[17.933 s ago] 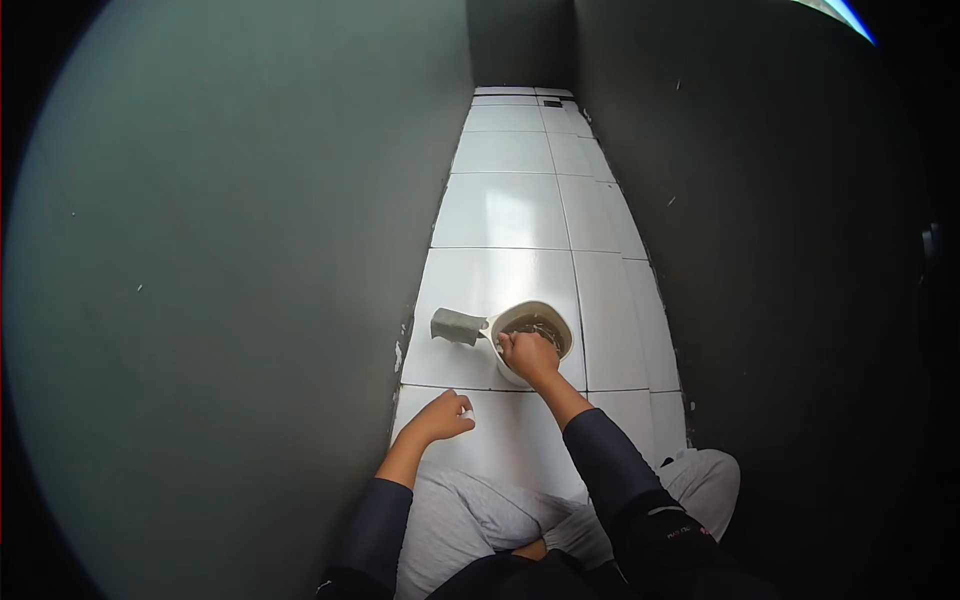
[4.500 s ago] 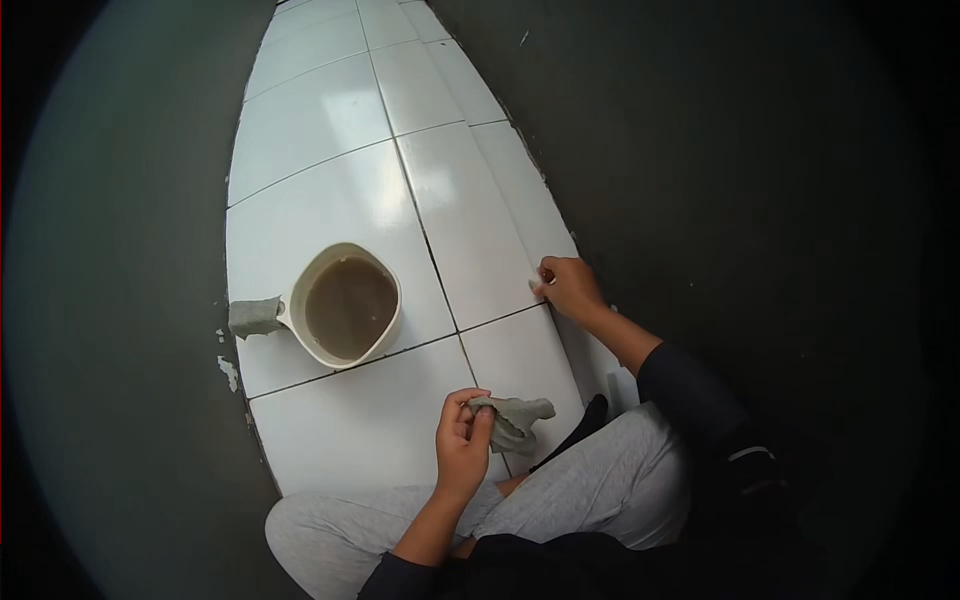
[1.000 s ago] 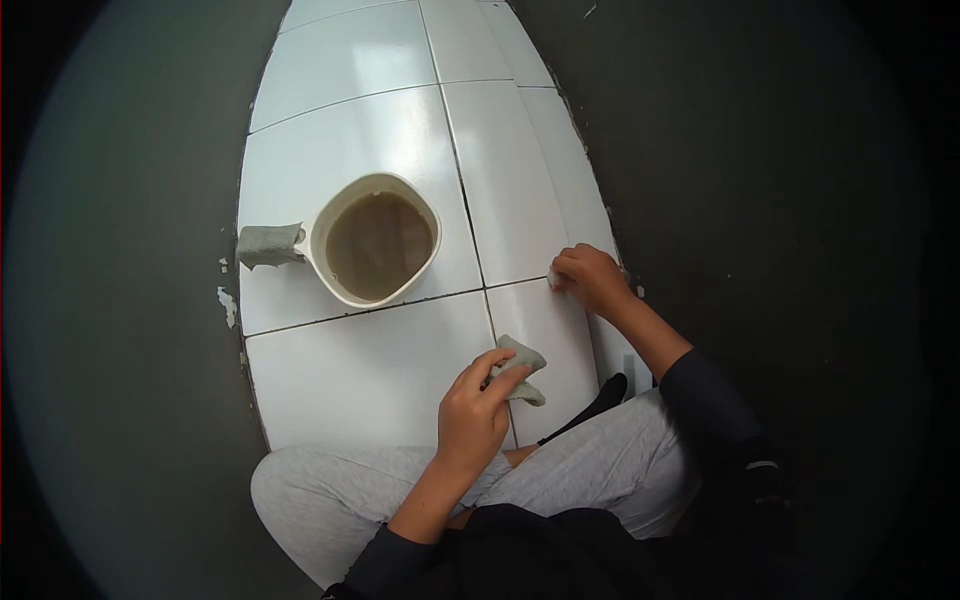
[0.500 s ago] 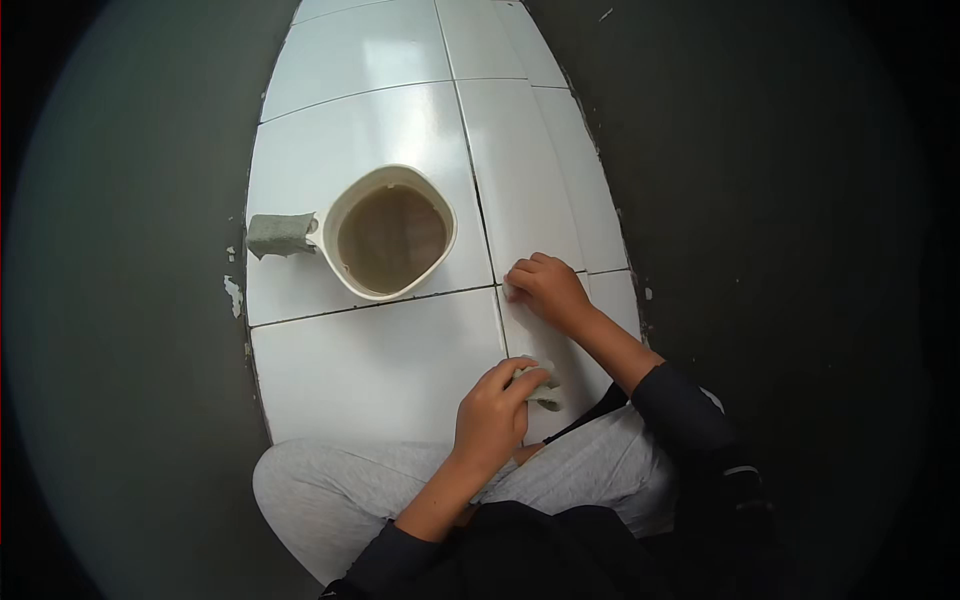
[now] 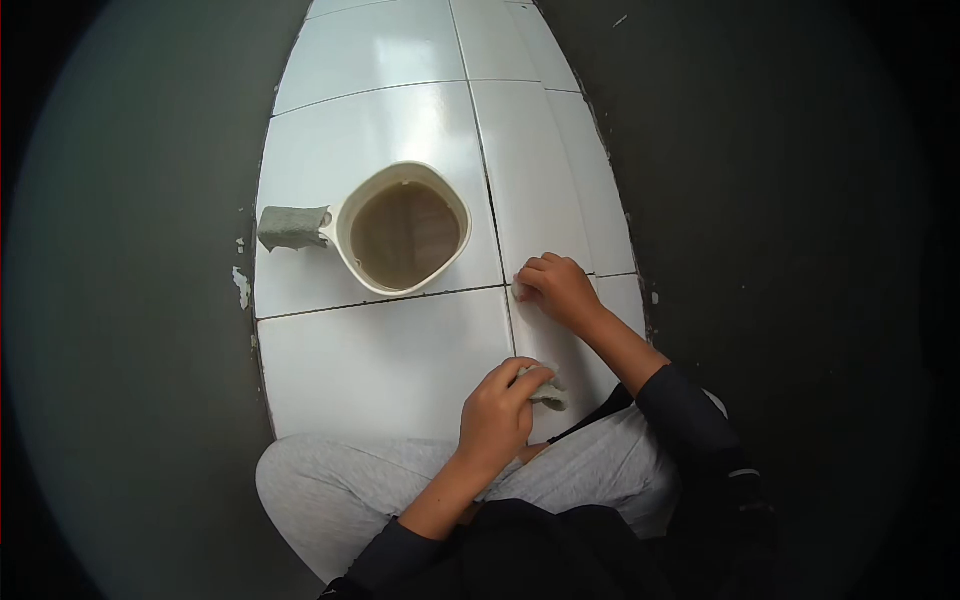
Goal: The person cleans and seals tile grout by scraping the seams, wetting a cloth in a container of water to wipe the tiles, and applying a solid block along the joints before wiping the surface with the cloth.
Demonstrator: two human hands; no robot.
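Observation:
My left hand (image 5: 492, 408) is closed on a crumpled grey-green cloth (image 5: 549, 393), low over the white tiles near my crossed legs. Farther forward, my right hand (image 5: 558, 288) has its fingers curled and pressed down close to a tile joint. A small pale object (image 5: 518, 288) shows at those fingertips, mostly hidden, so its kind is unclear. To the left of my right hand stands a white plastic dipper (image 5: 464, 222) with murky brownish water (image 5: 405, 236) in it. Over its handle, which points left, lies a folded grey-green cloth (image 5: 292, 228).
White tiles (image 5: 380, 370) with dark joints form a strip running away from me. Dark grey floor (image 5: 140, 300) borders it on both sides, with flaking white bits (image 5: 241, 287) along the left edge. My legs in grey trousers (image 5: 340, 480) rest at the near end.
The whole view has shifted slightly, so the dipper and tiles appear a little farther right. Both hands keep nearly the same pose and grip.

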